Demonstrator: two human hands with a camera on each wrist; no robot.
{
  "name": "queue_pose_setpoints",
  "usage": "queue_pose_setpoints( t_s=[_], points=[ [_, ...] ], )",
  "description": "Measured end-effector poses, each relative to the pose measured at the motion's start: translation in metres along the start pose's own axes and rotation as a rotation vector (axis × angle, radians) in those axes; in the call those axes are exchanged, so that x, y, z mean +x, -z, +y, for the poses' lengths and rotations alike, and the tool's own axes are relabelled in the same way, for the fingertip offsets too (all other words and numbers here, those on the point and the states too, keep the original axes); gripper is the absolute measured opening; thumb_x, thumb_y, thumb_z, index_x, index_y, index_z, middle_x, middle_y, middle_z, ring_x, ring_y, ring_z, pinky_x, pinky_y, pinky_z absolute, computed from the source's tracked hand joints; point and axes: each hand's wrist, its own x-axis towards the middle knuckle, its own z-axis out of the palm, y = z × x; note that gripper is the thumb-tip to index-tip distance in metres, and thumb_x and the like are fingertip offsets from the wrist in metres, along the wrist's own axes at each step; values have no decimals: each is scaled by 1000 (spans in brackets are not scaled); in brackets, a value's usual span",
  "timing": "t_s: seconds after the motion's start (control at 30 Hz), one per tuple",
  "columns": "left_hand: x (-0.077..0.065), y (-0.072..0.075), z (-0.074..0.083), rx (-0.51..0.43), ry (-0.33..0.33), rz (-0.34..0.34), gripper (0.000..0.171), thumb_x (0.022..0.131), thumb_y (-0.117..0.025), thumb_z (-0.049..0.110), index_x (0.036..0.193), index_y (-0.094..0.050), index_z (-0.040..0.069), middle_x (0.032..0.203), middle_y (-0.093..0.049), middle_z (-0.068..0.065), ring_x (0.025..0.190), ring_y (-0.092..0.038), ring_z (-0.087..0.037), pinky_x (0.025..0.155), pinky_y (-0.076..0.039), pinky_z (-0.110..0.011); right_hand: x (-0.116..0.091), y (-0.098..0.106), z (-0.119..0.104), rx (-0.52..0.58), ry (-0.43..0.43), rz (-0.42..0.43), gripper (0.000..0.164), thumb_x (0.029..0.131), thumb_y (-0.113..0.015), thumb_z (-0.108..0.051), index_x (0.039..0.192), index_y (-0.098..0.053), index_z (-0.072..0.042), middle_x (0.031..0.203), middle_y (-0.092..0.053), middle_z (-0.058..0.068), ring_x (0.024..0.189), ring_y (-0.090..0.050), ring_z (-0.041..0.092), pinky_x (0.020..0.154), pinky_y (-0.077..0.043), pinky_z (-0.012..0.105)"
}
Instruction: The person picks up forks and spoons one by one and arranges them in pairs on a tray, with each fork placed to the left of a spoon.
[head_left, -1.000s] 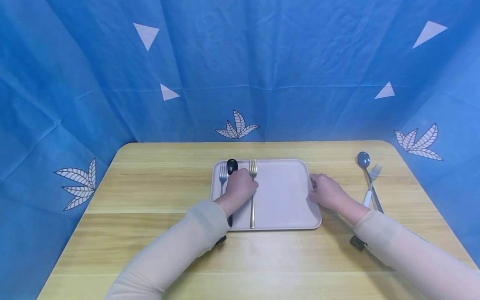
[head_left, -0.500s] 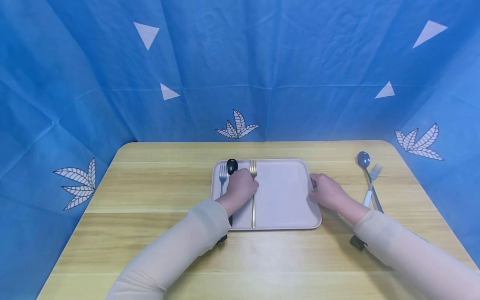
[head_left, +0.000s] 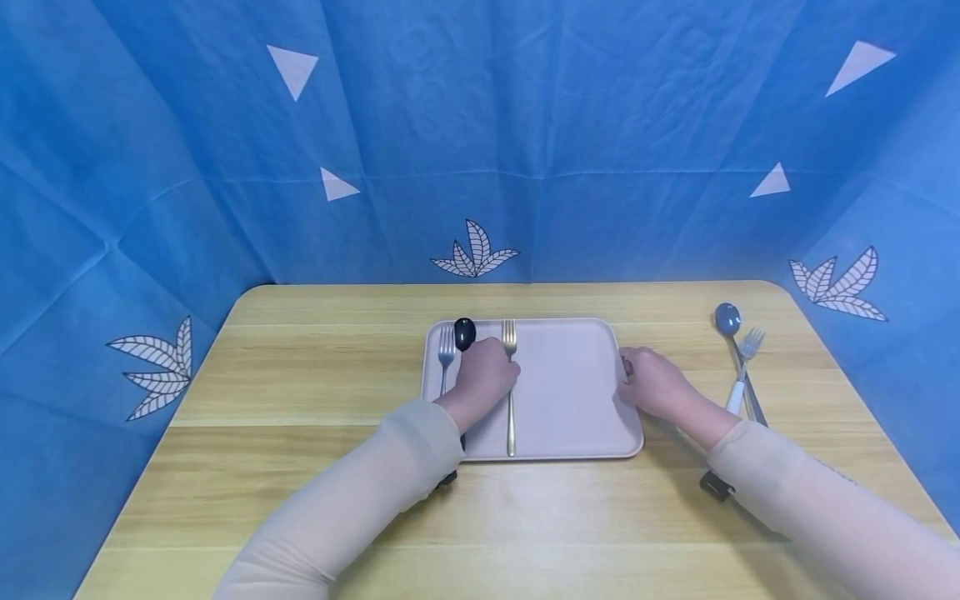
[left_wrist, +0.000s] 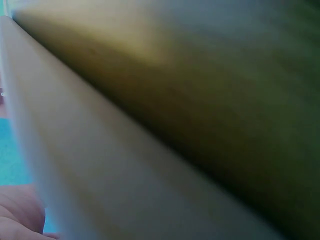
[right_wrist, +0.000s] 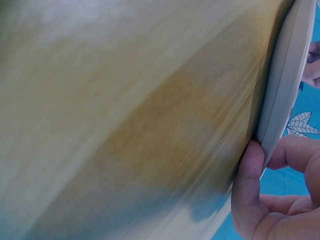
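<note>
A pale pink rectangular tray (head_left: 570, 392) lies on the table in the head view. My left hand (head_left: 486, 373) is over its left half, fingers curled, pinching a gold fork (head_left: 512, 425) that lies lengthwise on the tray. Left of that fork are a black spoon (head_left: 465, 332), its handle mostly hidden under my hand, and a silver fork (head_left: 446, 343). My right hand (head_left: 654, 385) holds the tray's right edge. In the right wrist view, the thumb and a finger of my right hand (right_wrist: 277, 187) pinch the tray rim (right_wrist: 282, 80). The left wrist view shows mostly blurred tray side (left_wrist: 100, 150).
On the right of the wooden table (head_left: 300, 367), a grey spoon (head_left: 727, 320) and a white-handled fork (head_left: 737, 392) lie crossed beside my right forearm. A blue curtain (head_left: 525, 125) hangs behind the table and at both sides.
My left hand has shifted slightly to the right, and the gold fork has moved with it across the tray. The right hand and the tray stay in place.
</note>
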Motion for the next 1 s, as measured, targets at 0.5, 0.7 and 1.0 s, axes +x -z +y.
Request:
queue_pose_setpoints(
  t_s=[0.5, 0.7, 1.0],
  points=[
    [-1, 3, 1, 5, 14, -26, 42, 90, -59, 7, 54, -39, 14, 49, -30, 4, 44, -33, -12, 47, -31, -28, 0, -1, 1, -13, 14, 7, 15, 76, -62, 0, 79, -48, -6, 67, -42, 3, 59, -43, 18, 53, -38, 32],
    [-2, 4, 3, 10, 19, -39, 41, 90, -60, 7, 54, -39, 14, 49, -30, 4, 44, -33, -13, 47, -31, -28, 0, -1, 0, -16, 13, 9, 15, 76, -62, 0, 79, -49, -5, 66, -41, 3, 58, -42, 18, 53, -38, 31],
    [-4, 5, 4, -3, 7, -41, 41, 90, -59, 5, 55, -40, 14, 49, -32, 4, 44, -34, -12, 48, -33, -27, -1, -1, -1, -13, 14, 10, 15, 76, -62, 1, 80, -50, -5, 66, -41, 3, 58, -42, 18, 53, -39, 32]
  ],
)
